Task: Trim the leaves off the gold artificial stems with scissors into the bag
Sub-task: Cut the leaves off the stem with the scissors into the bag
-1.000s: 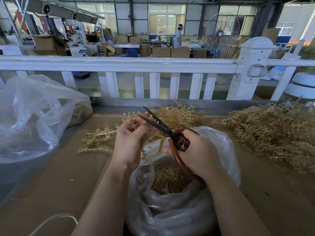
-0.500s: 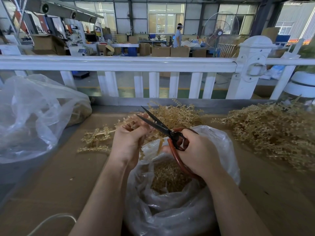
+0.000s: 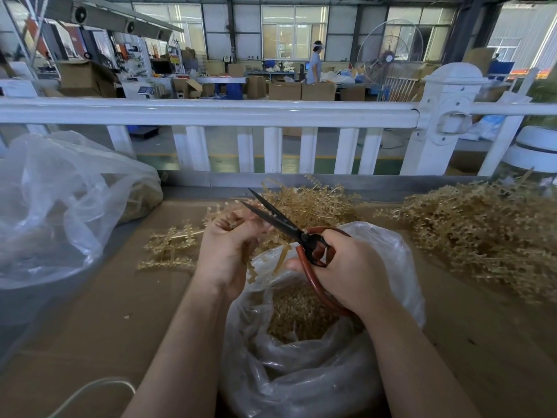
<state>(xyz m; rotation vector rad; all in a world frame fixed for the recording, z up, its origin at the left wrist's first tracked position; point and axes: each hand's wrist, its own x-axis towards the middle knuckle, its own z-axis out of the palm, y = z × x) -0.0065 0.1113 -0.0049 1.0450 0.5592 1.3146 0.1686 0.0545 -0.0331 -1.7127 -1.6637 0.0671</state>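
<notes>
My left hand (image 3: pixel 229 248) grips a gold artificial stem (image 3: pixel 278 260) just above the open clear plastic bag (image 3: pixel 304 384); the stem's lower end hangs over the bag's mouth. My right hand (image 3: pixel 349 270) holds black scissors (image 3: pixel 280 220) by their red-brown handles. The blades are slightly apart and point up and left past my left fingers. Gold cut leaves (image 3: pixel 298 312) fill the bottom of the bag. More gold stems lie in a pile behind my hands (image 3: pixel 310 203) and in a larger heap at the right (image 3: pixel 482 233).
A big clear plastic bag (image 3: pixel 60 206) lies at the left on the brown cardboard-covered table (image 3: pixel 105 312). A few loose stems (image 3: pixel 168 245) lie left of my left hand. A white fence rail (image 3: pixel 211 113) runs along the table's far edge. A person stands far back in the workshop.
Both hands stay over the bag. My left fingers have shifted a little on the stem, and the scissors have barely moved.
</notes>
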